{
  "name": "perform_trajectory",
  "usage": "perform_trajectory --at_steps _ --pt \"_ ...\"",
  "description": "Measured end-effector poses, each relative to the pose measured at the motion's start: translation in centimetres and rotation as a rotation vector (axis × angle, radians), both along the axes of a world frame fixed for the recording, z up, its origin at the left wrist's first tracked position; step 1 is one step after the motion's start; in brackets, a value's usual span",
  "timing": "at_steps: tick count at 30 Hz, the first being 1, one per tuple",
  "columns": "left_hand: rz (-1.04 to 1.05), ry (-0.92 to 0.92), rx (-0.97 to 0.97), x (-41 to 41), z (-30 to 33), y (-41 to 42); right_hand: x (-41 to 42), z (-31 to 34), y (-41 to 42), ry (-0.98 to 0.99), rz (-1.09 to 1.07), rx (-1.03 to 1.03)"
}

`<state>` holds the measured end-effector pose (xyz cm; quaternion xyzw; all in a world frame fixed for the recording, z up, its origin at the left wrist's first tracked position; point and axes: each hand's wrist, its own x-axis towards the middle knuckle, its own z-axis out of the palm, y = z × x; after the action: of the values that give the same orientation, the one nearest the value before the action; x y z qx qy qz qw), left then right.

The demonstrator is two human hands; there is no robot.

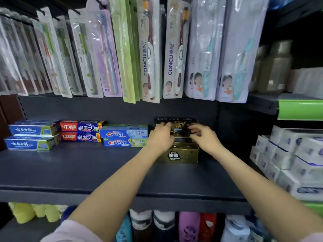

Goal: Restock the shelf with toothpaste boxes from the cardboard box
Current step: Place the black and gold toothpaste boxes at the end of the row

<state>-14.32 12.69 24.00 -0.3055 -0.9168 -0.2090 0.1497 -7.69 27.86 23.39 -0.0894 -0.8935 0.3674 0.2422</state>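
Two bare hands reach over the dark shelf (87, 172) to a stack of black-and-gold toothpaste boxes (180, 152) at the far right of the shelf board. The left hand (161, 138) lies on the left part of the stack, fingers curled over the top box (176, 130). The right hand (204, 137) meets the same box from the right, fingertips pinched at its near edge. Both hands are closed on this top box; it sits on the stack, and whether it is lifted clear cannot be told. The box under it shows its gold front face with a black label.

Left of the stack, just beside the left hand, two Crest boxes (125, 137) lie one on the other. Further left are two red-and-blue boxes (81, 131), likewise stacked, and at the far left two blue-and-green boxes (33, 137). All rows sit at the far part of the shelf, with bare board nearer.

Above, toothbrush packs (152, 49) hang in rows, their lower ends just over the stacked boxes. At the right, white wrapped packs (293, 158) fill a neighbouring shelf. Below the shelf edge, coloured rolled items (188, 226) stand in a row, with yellow items (35, 212) to their left.
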Motion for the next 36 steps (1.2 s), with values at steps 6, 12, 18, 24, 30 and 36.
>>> perform_trajectory --at_steps 6,12,18,24,30,36 --pt "-0.100 -0.060 0.326 8.9 -2.6 0.2 9.4 -1.7 -0.7 -0.093 0.087 0.039" --pt "-0.230 -0.311 0.341 17.7 -9.3 1.7 18.2 -7.4 0.5 -0.261 0.125 0.022" --pt "-0.264 -0.499 0.005 21.6 -17.5 3.8 23.6 -17.0 3.7 -0.618 0.048 0.126" --pt "-0.363 -0.601 -0.213 23.7 -23.8 7.6 26.1 -25.4 7.8 -0.830 -0.058 0.215" --pt "-0.534 -0.627 -0.517 26.0 -28.6 11.1 27.9 -30.1 9.6 -0.933 0.005 0.227" --pt "-0.417 -0.214 -0.649 26.1 -30.2 8.7 27.8 -30.7 9.0 -0.807 -0.115 0.249"
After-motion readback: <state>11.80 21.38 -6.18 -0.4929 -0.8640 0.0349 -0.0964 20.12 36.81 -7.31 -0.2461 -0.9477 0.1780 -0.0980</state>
